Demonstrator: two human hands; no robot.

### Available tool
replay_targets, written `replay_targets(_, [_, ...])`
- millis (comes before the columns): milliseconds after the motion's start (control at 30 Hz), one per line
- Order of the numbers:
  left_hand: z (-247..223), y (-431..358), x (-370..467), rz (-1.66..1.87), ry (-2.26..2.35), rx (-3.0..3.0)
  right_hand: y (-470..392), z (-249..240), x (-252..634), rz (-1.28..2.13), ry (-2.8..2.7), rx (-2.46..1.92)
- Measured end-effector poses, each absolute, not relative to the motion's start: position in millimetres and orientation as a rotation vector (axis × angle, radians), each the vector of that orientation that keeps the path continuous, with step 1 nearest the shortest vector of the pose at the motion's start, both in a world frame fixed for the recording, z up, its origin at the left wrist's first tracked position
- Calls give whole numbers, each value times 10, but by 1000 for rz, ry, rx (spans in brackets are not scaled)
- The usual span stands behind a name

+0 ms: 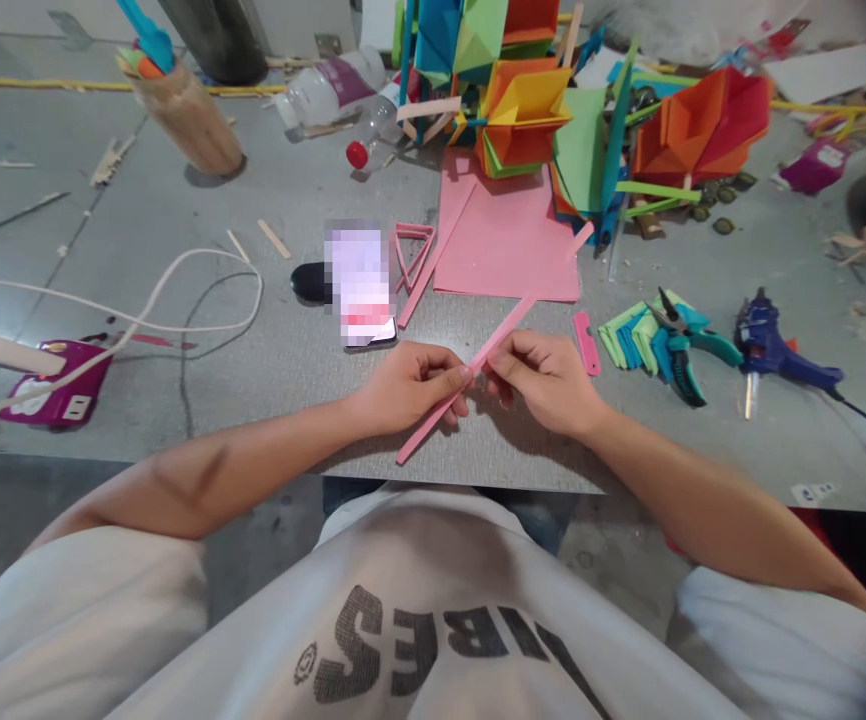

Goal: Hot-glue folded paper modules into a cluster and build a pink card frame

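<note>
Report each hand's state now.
Left hand: closed, pinching the long narrow pink paper strip.
Right hand: closed, pinching the same strip farther up.

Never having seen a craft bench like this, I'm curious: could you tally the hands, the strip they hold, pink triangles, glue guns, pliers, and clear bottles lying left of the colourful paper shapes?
Hands: 2
Pink strip: 1
Pink triangle: 1
Glue gun: 1
Pliers: 1
Clear bottles: 2
Total: 8

Left hand [419, 386], right hand [545, 378], adjacent; both pinching
</note>
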State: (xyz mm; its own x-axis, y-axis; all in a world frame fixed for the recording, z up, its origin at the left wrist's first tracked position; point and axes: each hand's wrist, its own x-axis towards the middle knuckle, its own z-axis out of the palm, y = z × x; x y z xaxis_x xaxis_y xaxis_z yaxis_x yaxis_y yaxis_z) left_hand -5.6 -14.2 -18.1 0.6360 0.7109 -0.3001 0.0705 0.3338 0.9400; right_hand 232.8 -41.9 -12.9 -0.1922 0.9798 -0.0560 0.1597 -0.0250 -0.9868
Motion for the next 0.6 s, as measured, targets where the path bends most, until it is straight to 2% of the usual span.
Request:
replay_targets(200, [-161, -167, -55, 520, 944, 1254, -243, -196, 2491, 1048, -1258, -1372])
replay_targets(467, [-233, -247, -90, 600, 920, 1782, -354, -200, 2316, 1290, -1288, -1433])
replay_targets(600, [-203, -262, -89, 583, 873, 1774, -313, -212, 2333, 1292, -1150, -1369])
